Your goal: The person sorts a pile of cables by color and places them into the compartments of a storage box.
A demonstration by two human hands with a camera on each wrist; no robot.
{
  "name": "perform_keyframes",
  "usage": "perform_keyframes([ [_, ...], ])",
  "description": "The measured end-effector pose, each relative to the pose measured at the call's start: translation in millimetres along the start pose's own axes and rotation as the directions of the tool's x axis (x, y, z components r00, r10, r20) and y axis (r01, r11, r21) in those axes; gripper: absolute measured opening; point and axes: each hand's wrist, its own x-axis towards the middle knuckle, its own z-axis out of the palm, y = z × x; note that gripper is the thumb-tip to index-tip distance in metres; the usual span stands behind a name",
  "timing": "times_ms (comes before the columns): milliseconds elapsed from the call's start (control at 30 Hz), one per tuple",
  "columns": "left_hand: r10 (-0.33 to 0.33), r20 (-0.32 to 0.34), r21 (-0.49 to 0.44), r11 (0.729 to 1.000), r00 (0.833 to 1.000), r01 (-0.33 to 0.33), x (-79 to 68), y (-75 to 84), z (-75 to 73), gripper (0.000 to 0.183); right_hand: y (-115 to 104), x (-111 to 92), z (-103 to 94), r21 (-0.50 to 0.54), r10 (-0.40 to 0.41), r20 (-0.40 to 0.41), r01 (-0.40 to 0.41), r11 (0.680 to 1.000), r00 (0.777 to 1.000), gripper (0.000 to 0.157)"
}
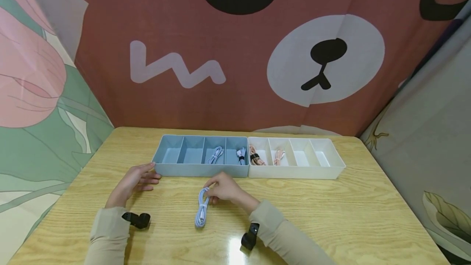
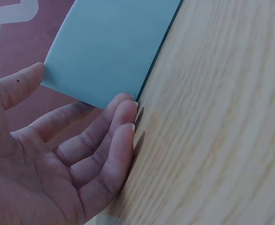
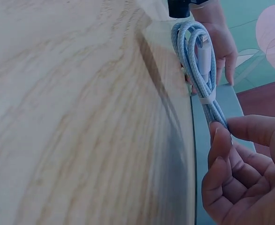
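My right hand (image 1: 224,188) pinches one end of a bundled light-blue braided charging cable (image 1: 201,212) between thumb and fingers, in front of the blue box. In the right wrist view, a pale strap (image 3: 208,97) binds the loops of the cable, and a white connector (image 3: 204,58) lies along them. At the left end of the blue divided box (image 1: 200,170), my left hand (image 1: 134,181) touches the box with loosely bent fingers. The left wrist view has its thumb tip at one corner of the end wall (image 2: 102,47) and other fingertips by the table-side corner.
A white divided box (image 1: 294,172) abuts the blue one's right end. Blue cables (image 1: 215,155) lie in the blue box's two right compartments, pinkish cables (image 1: 279,156) in the white box's two left ones. Both boxes stand on a wooden table (image 1: 331,212) before a printed cloth (image 1: 239,105).
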Motion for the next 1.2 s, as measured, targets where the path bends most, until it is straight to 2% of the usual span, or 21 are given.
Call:
perform_keyframes([
  [167,0.002,-0.012,-0.025,1.000,1.000,-0.003,7.5,-9.5,-3.7,0.098,-3,1,-2.2,0.008,-0.033,-0.001,0.033,0.999,0.999,0.015],
  [300,0.027,-0.027,-0.004,1.000,0.999,-0.027,17.6,-21.3,-6.5,0.095,-7,1,-3.7,0.025,-0.048,-0.008,0.049,0.999,0.999,0.016],
  [433,0.025,-0.039,0.006,1.000,0.999,-0.025,21.5,-25.2,-7.0,0.091,-12,0,-5.3,0.036,-0.043,-0.014,0.043,0.998,0.999,0.017],
  [633,0.002,0.001,-0.027,1.000,1.000,-0.002,9.5,-11.0,-4.9,0.094,-23,-2,-10.0,0.035,-0.055,-0.020,0.056,0.998,0.998,0.018],
  [700,0.015,0.032,-0.011,1.000,0.999,-0.015,4.3,-5.7,-4.5,0.096,-25,-1,-11.5,0.036,-0.060,-0.027,0.061,0.997,0.998,0.018],
  [833,0.002,0.046,0.014,1.000,0.999,-0.002,1.5,-1.1,-4.1,0.096,-28,4,-14.8,0.064,-0.055,-0.038,0.057,0.996,0.998,0.018],
  [933,-0.021,0.031,0.018,1.000,0.999,0.020,2.6,-0.5,-3.7,0.094,-30,7,-17.9,0.088,-0.052,-0.044,0.056,0.995,0.998,0.018],
  [1100,0.005,0.024,0.032,0.999,1.000,-0.006,0.5,0.8,-1.1,0.085,-33,9,-24.0,0.082,-0.054,-0.057,0.058,0.995,0.997,0.019],
  [1200,0.005,0.009,0.021,1.000,1.000,-0.005,2.3,-2.1,-1.0,0.090,-35,9,-27.8,0.077,-0.058,-0.069,0.063,0.995,0.996,0.021],
])
